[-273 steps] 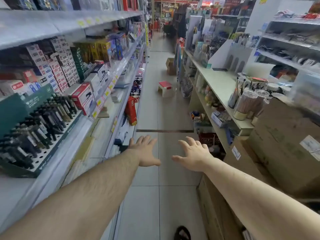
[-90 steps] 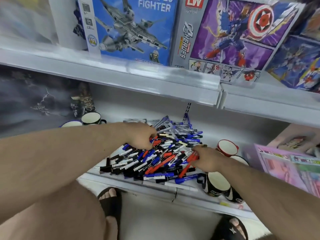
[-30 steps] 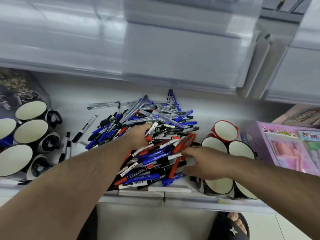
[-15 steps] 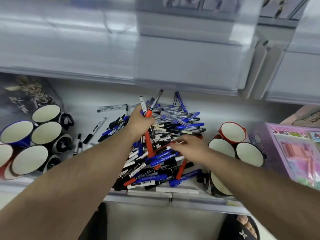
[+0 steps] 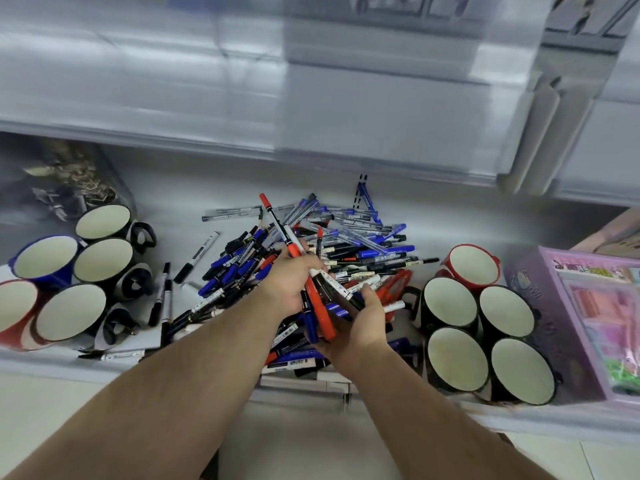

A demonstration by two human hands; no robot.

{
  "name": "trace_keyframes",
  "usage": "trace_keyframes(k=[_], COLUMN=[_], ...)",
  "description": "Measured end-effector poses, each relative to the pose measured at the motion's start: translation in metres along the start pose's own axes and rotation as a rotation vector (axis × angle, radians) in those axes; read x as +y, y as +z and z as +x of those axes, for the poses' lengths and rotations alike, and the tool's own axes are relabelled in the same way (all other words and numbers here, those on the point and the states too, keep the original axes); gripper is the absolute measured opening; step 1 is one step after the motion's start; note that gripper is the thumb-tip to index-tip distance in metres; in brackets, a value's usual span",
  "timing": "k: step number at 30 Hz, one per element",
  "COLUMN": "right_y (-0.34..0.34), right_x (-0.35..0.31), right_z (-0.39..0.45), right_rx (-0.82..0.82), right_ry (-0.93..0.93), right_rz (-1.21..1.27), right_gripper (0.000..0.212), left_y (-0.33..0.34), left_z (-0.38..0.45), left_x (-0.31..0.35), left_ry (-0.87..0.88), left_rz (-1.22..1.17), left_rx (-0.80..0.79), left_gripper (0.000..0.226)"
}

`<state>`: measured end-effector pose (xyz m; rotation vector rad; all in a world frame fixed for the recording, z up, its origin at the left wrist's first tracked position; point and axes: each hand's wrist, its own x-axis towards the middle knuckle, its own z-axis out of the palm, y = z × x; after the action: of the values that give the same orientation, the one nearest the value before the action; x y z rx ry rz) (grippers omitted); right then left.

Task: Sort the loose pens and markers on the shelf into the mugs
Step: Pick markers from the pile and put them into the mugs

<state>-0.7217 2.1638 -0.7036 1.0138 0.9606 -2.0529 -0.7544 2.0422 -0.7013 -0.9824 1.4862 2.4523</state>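
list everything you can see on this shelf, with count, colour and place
pens and markers pile: too many to count; blue, black, red; shelf middle
stray black markers: a few; left of the pile
left mugs: six; mostly black, one blue, one red; shelf left
right mugs: five; four black, one red; shelf right
pink-purple box: one; far right
dark printed box: one; back left
red markers: about two, with black and blue ones; held between both hands
left hand: grips the markers
right hand: holds the markers

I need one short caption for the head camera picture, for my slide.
Both hands gather markers from the pile between empty mugs.
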Motion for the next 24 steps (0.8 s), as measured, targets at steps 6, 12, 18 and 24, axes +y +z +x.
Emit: trace_keyframes(k=[6,12,18,24], right_y=[-0.02,-0.005,0.001,0.01], right_x=[-0.005,0.01,0.015,0.018], right_z=[0.007,0.005,-0.003,-0.016], right_rx=[0.07,0.113,0.118,0.036], right_ry=[-0.086,-0.22,-0.156,-0.021], right_rz=[-0.039,-0.384,-0.382,0.007], right_gripper=[0.05,0.042,0.037,0.049], left_y=[-0.007,0.0,-0.003,0.008], left_z=[0.003,-0.003,-0.005,-0.011], left_x=[0.001,-0.005,-0.006,-0.003], left_ry=[0.003,-0.019,-0.019,0.013], left_rz=[0.059,0.101,0.002,-0.023], left_rx=[-0.025,-0.041,-0.045,-0.132], left_gripper=[0.04,0.04,0.038,0.034])
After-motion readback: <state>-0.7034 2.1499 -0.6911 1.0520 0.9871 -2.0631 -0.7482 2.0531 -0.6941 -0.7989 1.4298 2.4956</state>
